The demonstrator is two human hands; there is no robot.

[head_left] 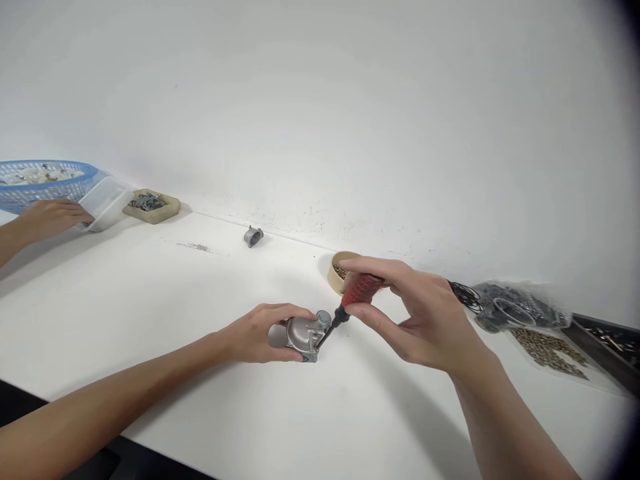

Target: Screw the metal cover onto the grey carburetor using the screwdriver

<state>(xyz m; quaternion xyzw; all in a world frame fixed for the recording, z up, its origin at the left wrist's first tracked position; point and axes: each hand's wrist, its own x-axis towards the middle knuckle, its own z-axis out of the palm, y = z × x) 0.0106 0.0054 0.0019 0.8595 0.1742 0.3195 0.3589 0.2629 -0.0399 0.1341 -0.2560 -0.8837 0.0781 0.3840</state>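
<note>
Right up front, over the white worktop (pixel 300 427), the right hand (pixel 425 320) has its thumb and fingers wrapped around a red-handled screwdriver (pixel 361 292), the dark shaft slanting down to the left, and here's the meeting point: the tip is at the near right edge of a metal housing (pixel 301 333)! The left hand (pixel 267 337) grips that housing from its left side, fingers over the far edge, thumb along the near one. This reads as the screwdriving step, tip at the fastening point (whether a screw is seated under it is too small to tell). The next move, I'd judge, calls for the shaft lined up with the hole, steady pressure and a twist from the right, with the left holding firm against the turn. And what a look to that piece: dull silver-grey, smooth and rounded in the middle, a round, paler cap at its far right corner, a rounded lobe at the left. Just beyond the screwdriver sits a tan bowl (pixel 335 283) of small brassy pieces; farther back, a grey fitting (pixel 253 237) lies alone, and off to the far left a co-worker's hand (pixel 55 219) reaches to a clear plastic box (pixel 111 200).
</note>
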